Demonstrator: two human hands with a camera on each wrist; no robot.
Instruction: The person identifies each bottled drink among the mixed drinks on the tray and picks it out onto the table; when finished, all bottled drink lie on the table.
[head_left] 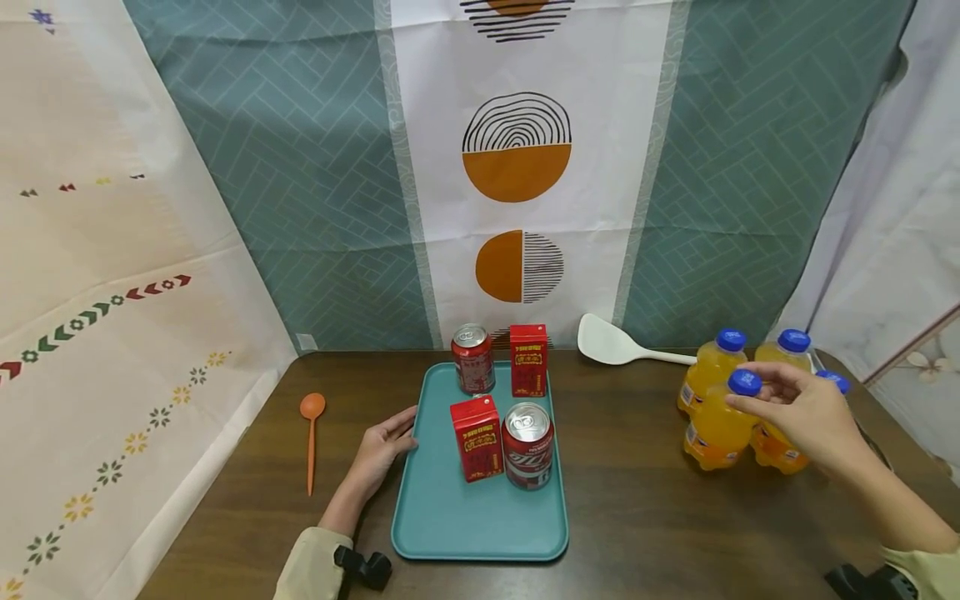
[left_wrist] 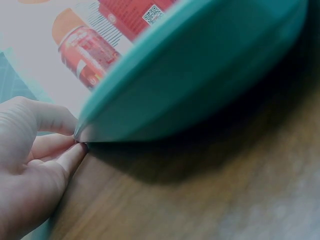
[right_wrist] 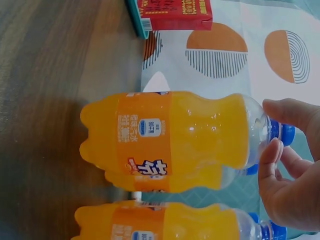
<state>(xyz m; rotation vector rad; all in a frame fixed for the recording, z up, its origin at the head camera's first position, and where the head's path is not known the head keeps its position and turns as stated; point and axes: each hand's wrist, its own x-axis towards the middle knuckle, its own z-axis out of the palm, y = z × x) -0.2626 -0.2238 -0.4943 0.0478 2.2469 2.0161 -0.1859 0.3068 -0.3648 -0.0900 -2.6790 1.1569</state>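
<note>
At the tray's left side, my left hand (head_left: 381, 454) pinches the rim of the teal tray (head_left: 480, 525); the left wrist view shows thumb and fingers meeting at its edge. Two red drink cans, the nearer (head_left: 528, 450) and the farther (head_left: 474, 360), stand on the tray with two red drink cartons, one near (head_left: 477, 440) and one far (head_left: 528, 362). Over on the right, my right hand (head_left: 813, 408) grips an orange soda bottle (right_wrist: 200, 132) by its neck, just under the blue cap. This bottle is upright among several alike; whether its base touches the table cannot be told.
Behind the held bottle stand other orange soda bottles (head_left: 716, 362). A white spatula (head_left: 609, 342) lies at the table's back, its handle reaching toward them. Left of the tray lies an orange spoon (head_left: 312, 408). Patterned cloth (head_left: 322, 167) hangs behind the brown table (head_left: 637, 500).
</note>
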